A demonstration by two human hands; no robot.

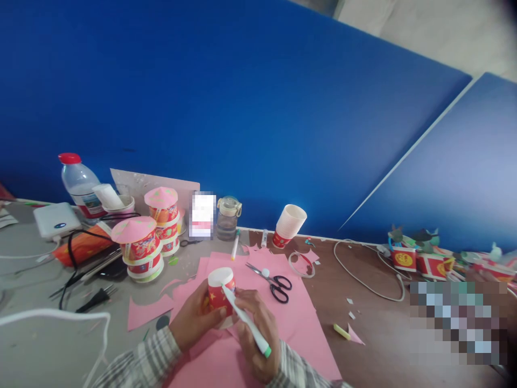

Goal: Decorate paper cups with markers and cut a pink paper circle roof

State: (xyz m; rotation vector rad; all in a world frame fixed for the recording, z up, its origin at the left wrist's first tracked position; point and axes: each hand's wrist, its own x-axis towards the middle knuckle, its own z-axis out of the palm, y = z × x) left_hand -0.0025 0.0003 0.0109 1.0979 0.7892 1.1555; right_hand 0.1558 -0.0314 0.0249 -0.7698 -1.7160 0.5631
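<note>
Red paper cup, gold stars, white end uppermost; bottom centre of the frame, above the pink paper sheets. Held by the left hand, fingers curled around it, thumb across its front. Right hand: thumb and fingers pinching one white marker, green at its lower end, tip at the cup's side; from where I stand I cannot tell whether it touches. Both sleeves plaid.

Scissors, black-handled, blades parted, lying on the pink sheets just right of the cup. One yellow stick, lower right, beside a pink triangular scrap. Black power plug, lower left.

Two cup towers with pink conical paper tops, left of centre: the nearer tower just in front of the farther tower. Second marker, beyond the cup, yellow at its near end. Nested stack of paper cups, tilted, right of centre. Clear lidded water bottle, centre. Red-capped plastic bottle, left edge region. Decorated red cups, right side. Blue partition, behind everything, filling most of the upper frame.
</note>
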